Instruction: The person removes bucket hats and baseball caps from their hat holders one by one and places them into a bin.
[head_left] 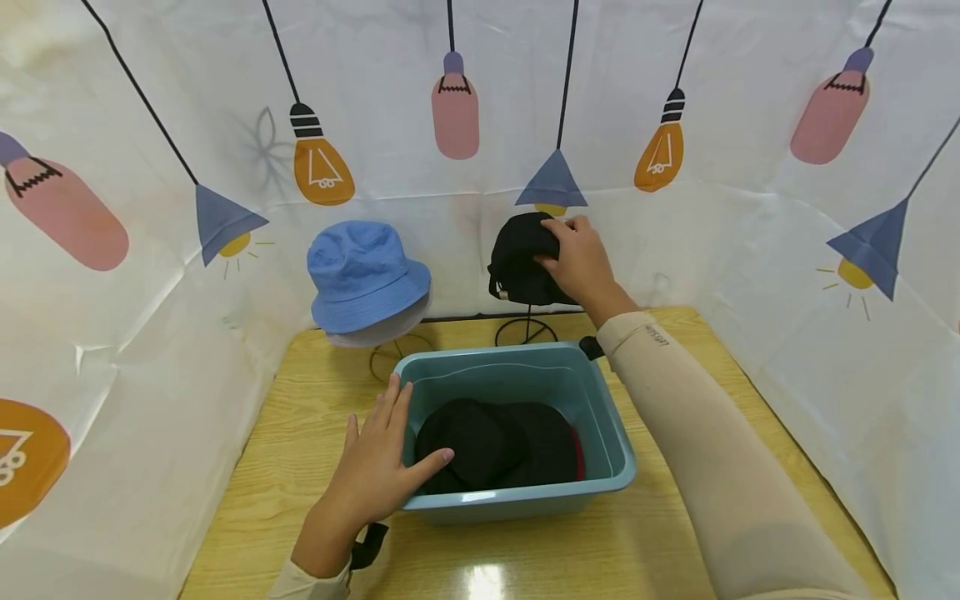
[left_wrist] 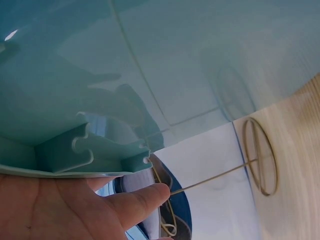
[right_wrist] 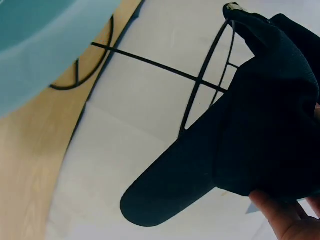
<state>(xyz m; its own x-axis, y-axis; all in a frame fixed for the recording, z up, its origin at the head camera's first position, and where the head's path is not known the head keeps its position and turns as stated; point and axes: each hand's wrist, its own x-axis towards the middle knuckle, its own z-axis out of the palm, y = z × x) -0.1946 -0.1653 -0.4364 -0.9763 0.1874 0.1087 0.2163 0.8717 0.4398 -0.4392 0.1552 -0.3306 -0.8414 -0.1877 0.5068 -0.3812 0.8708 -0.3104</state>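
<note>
My right hand (head_left: 582, 260) holds a black cap (head_left: 517, 260) by its crown, at a black wire hat stand (head_left: 527, 331) behind the bin. In the right wrist view the black cap (right_wrist: 270, 125) hangs over the stand's wire frame (right_wrist: 192, 95), and fingertips (right_wrist: 272, 210) bear on its edge. My left hand (head_left: 378, 467) rests with extended fingers on the left rim of a blue-green plastic bin (head_left: 517, 504). Inside the bin lie a black cap (head_left: 480, 442) and another dark brim with a red edge. The left wrist view shows the left palm (left_wrist: 55, 205) against the bin's underside (left_wrist: 165, 55).
A blue bucket hat (head_left: 363, 275) sits over a paler hat on a gold wire stand (head_left: 397, 354), back left. The wooden table (head_left: 262, 483) meets white sheeting (head_left: 465, 233) printed with lamps at the back and sides. The bin stands in the table's middle.
</note>
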